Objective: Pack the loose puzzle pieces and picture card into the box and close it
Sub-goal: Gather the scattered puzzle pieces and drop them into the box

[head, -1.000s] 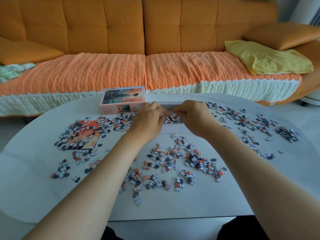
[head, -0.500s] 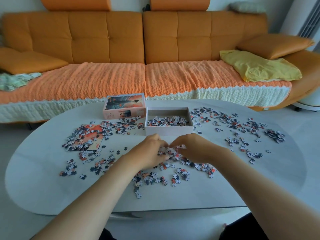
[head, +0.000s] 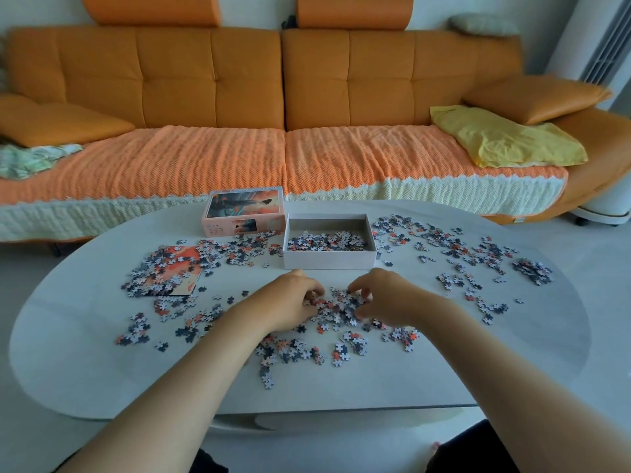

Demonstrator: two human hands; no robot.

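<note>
While the picture card (head: pixel 186 264) lies left of the box (head: pixel 329 262), half buried, our left hand (head: pixel 290 303) and right hand (head: pixel 387 298), over the box a second ago, now rest just in front of it, fingers curled round a heap of puzzle pieces (head: pixel 336 307).

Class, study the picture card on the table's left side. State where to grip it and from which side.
Pinch the picture card at its bare near-right corner, coming from the near side. It lies flat on the table with loose pieces covering its left and far parts; only that corner is free.
</note>
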